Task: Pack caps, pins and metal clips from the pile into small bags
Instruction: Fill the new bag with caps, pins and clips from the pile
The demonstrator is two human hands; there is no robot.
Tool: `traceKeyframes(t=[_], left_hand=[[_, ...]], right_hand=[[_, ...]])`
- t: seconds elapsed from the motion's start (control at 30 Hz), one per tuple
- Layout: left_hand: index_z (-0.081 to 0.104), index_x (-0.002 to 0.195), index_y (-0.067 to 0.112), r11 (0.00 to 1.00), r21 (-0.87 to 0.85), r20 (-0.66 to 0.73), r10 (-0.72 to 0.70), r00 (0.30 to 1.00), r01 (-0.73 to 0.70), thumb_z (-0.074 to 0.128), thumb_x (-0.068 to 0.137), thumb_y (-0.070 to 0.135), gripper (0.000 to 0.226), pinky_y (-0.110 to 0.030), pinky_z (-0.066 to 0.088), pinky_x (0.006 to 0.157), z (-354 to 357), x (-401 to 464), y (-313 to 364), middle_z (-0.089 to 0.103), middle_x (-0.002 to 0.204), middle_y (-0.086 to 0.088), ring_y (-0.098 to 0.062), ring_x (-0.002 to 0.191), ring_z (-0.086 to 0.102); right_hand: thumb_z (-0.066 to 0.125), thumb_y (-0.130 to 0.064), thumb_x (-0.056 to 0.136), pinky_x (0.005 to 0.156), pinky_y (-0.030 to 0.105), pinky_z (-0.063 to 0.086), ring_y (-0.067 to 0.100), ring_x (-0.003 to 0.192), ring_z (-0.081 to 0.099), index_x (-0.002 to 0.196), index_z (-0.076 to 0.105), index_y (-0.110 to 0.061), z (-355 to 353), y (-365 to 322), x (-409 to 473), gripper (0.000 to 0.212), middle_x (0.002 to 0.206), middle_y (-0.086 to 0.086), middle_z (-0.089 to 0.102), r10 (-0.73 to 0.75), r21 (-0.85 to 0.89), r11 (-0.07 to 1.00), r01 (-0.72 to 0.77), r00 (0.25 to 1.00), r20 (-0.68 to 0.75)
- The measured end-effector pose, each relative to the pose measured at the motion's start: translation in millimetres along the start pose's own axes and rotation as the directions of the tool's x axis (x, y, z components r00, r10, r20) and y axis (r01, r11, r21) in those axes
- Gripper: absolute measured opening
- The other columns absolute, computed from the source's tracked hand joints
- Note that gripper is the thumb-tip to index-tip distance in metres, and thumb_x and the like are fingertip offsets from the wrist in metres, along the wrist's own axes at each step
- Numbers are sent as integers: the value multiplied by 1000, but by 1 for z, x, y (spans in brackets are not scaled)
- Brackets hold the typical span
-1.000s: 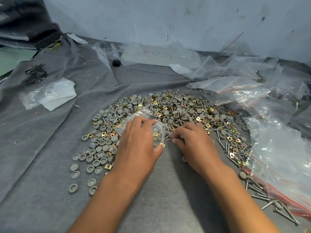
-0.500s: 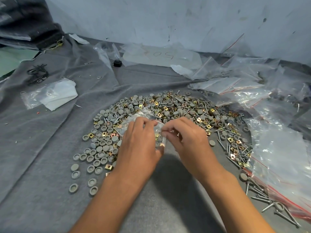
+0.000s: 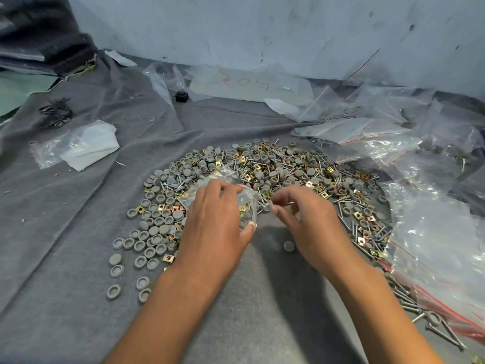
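My left hand (image 3: 215, 227) grips a crinkly clear small bag (image 3: 244, 203) — brass clips inside; my right hand (image 3: 301, 219) pinches a thin metal pin (image 3: 284, 203).

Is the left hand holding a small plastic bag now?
Yes, the left hand grips a small clear bag over the pile's near edge.

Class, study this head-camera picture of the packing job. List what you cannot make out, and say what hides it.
- Contents of the small bag, head view: the left hand covers most of it, so no count.
- What the right hand pinches: a thin pin-like thing, too small to be sure.
- Writing on the far plastic sheet: faint and partly unreadable.
- Dark bundle, top left: cut off by the edge.
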State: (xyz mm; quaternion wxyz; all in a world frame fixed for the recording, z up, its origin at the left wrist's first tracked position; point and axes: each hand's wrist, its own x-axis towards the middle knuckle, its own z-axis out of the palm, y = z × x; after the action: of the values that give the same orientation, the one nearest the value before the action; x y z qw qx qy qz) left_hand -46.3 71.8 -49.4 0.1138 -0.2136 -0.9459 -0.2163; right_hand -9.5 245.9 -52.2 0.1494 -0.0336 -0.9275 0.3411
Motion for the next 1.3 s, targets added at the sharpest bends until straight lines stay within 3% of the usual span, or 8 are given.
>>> traceKeyframes(t=[0.17, 0.33, 0.4, 0.5, 0.7, 0.87, 1.0, 1.3], left_hand=[[50, 140, 21, 1000, -13, 8, 2, 1000, -2, 80, 81, 35, 67, -30, 42, 104, 0, 0, 2, 46, 125, 7, -12, 119, 43], [47, 143, 23, 1000, 0, -7, -7, 1000, 7, 78, 82, 40, 71, -29, 41, 105, -1, -1, 0, 46, 126, 8, -11, 119, 43], [45, 145, 24, 1000, 2, -8, -12, 1000, 12, 78, 82, 43, 74, -28, 41, 105, -2, -1, -1, 45, 128, 9, -9, 119, 43], [45, 146, 24, 1000, 5, -11, -5, 1000, 5, 77, 82, 42, 73, -29, 41, 105, -1, -1, -1, 46, 128, 9, -10, 119, 42], [49, 140, 22, 1000, 20, -8, -3, 1000, 3, 80, 80, 38, 69, -29, 42, 102, -1, -2, 0, 46, 124, 8, -11, 116, 44], [49, 140, 21, 996, 67, -11, -50, 999, 50, 81, 79, 41, 72, -31, 42, 102, -4, -3, 0, 46, 127, 5, -15, 117, 44], [53, 134, 12, 973, 169, -94, -141, 985, 156, 87, 70, 37, 77, -39, 46, 98, -13, -5, -1, 51, 127, -6, -26, 113, 49], [48, 141, 15, 985, 135, -59, -102, 993, 109, 83, 76, 38, 77, -34, 43, 103, -13, -5, -6, 44, 132, -2, -21, 120, 44]], right_hand=[[76, -23, 88, 78, 18, 46, 5, 85, 56, 106, 69, -26, 14, -24, 0, 19, 99, -14, 60, -242, 49, 968, 245, 968, -64], [74, -39, 89, 68, 21, 46, 0, 79, 56, 96, 61, -35, -11, -9, -8, 15, 89, -18, 59, 30, -84, 996, -21, 993, 117], [73, -46, 87, 72, 30, 49, 5, 85, 55, 100, 59, -35, -17, -2, -18, 22, 94, -17, 57, 176, -337, 939, -71, 940, 291], [69, -34, 92, 76, 31, 48, 12, 88, 56, 93, 56, -36, -17, 1, -24, 13, 96, -14, 57, 247, -327, 936, -127, 901, 357], [70, -30, 90, 71, 8, 45, -4, 86, 56, 102, 66, -33, -2, -25, -9, 13, 95, -22, 61, -131, 29, 990, 135, 986, -104], [72, -26, 92, 72, 12, 42, -3, 82, 55, 106, 67, -30, 16, -8, 7, 16, 97, -17, 63, -40, 83, 996, 46, 996, -73], [66, -30, 95, 83, 38, 51, 14, 95, 57, 117, 65, -33, 27, 3, 10, 23, 103, -12, 56, 52, -145, 989, -36, 992, 114], [57, -41, 99, 73, 34, 45, 12, 97, 50, 105, 64, -32, 37, -6, 8, 13, 100, -13, 49, -83, -267, 958, 102, 993, 82]])
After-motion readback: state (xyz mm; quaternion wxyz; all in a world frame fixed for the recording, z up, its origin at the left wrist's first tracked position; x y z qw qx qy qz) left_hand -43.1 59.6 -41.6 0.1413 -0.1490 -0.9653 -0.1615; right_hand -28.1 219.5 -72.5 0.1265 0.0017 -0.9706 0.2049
